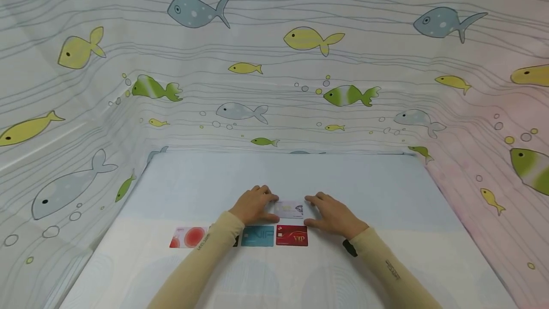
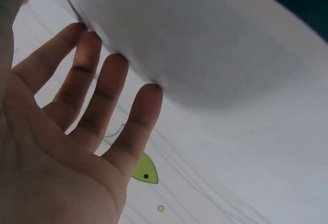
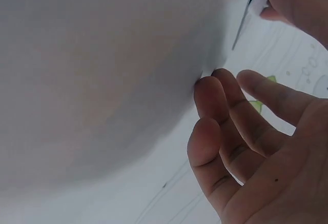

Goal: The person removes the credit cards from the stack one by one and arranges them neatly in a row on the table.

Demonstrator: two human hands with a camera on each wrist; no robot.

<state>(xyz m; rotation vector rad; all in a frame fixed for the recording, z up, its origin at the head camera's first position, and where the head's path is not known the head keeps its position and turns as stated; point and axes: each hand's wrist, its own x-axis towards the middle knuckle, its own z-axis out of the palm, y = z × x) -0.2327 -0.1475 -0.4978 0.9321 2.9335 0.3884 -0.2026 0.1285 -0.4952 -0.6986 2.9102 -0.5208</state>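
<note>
A pale lilac card (image 1: 290, 209) with a dark gem-like print lies on the table between the two hands. My left hand (image 1: 256, 206) is at its left end, thumb and forefinger close to the card's edge. In the left wrist view, the left fingers (image 2: 146, 106) are extended, with their tips right at the white surface. My right hand (image 1: 333, 213) rests a little to the right of the card, thumb and forefinger spread apart. The right fingers (image 3: 207, 142) are loosely bent in the right wrist view, tips at the white surface.
Nearer the body lies a row of cards: a white-and-red one (image 1: 188, 237), a dark one (image 1: 235, 241) mostly behind the left forearm, a teal VIP card (image 1: 258, 236) and a red VIP card (image 1: 292, 235). Fish-patterned sheeting (image 1: 274, 75) surrounds the table (image 1: 364, 180).
</note>
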